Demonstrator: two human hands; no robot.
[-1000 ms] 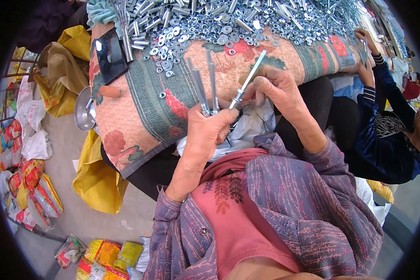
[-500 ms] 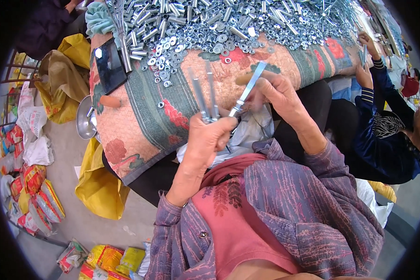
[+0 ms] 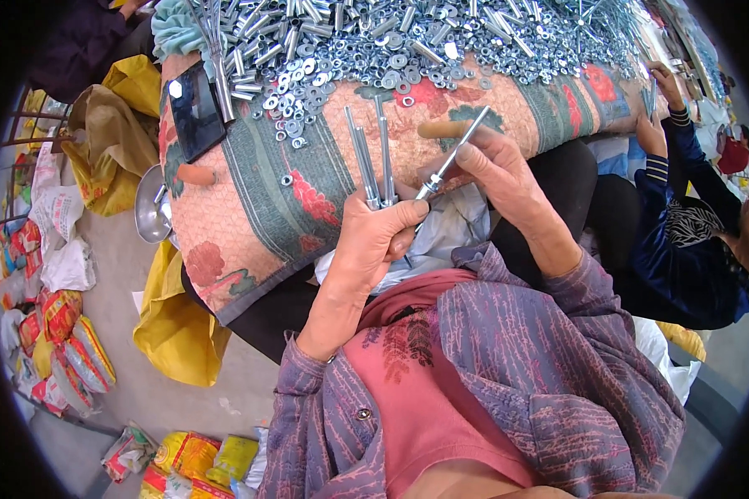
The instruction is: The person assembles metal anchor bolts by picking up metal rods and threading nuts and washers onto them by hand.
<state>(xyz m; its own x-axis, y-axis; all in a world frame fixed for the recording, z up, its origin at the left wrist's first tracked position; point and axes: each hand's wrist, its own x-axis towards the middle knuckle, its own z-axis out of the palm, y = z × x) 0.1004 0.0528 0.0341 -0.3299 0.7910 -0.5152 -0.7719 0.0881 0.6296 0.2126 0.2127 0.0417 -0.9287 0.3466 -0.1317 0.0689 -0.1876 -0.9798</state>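
My left hand (image 3: pixel 376 237) is closed round the lower ends of several long metal bolts (image 3: pixel 363 162), which stand up from the fist. Between its thumb and finger it pinches one more threaded bolt (image 3: pixel 473 133), tilted to the right, with a nut and washer (image 3: pixel 429 185) near the thumb. Close against this bolt is my right hand (image 3: pixel 508 170). Its index finger, in a tan finger cot (image 3: pixel 443 130), stretches out behind the bolt, and the thumb lies beside the shaft. The fingers look apart; the lower ones are partly hidden.
A flowered cloth (image 3: pixel 266 208) covers the work surface, with heaped washers, nuts and sleeves (image 3: pixel 391 50). A phone (image 3: pixel 195 115), orange finger cot (image 3: pixel 196 175) and metal bowl (image 3: pixel 151 206) are at left. At right, a co-worker's hands (image 3: pixel 656 108) hold metal parts.
The tilted bolt was smeared by motion and now shows sharply, leaning a little further right. The bolts in my left fist stand clearer. My right hand has barely shifted.
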